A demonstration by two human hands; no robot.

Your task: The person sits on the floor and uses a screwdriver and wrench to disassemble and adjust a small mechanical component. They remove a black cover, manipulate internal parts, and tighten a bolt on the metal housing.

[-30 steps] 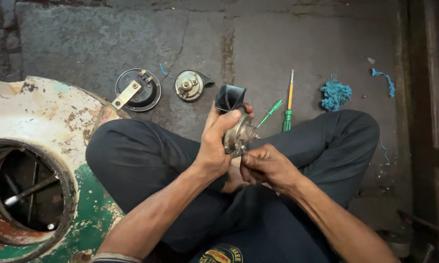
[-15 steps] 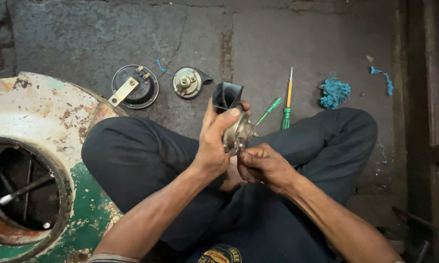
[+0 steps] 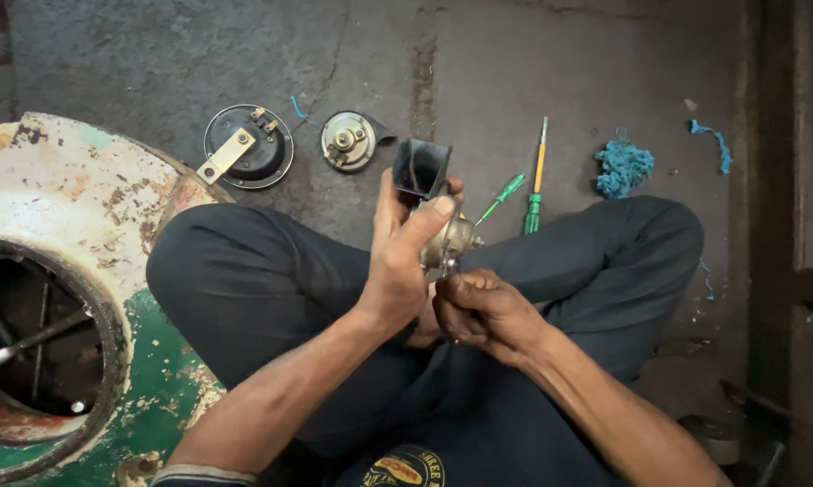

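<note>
My left hand grips a vehicle horn with a black trumpet mouth and a brass-coloured round body, held above my crossed legs. My right hand is closed just below the horn's body, fingers curled against its underside; whether it pinches a small part is hidden. Two more horn parts lie on the concrete floor ahead: a black disc horn with a metal bracket, and a brass-coloured horn body.
Two screwdrivers lie on the floor right of the horn: a small green one and a longer one with an orange and green handle. A blue rag lies further right. A rusty white and green drum stands at left.
The view has shifted slightly. My left hand has turned the horn a little, and my right hand stays under it.
</note>
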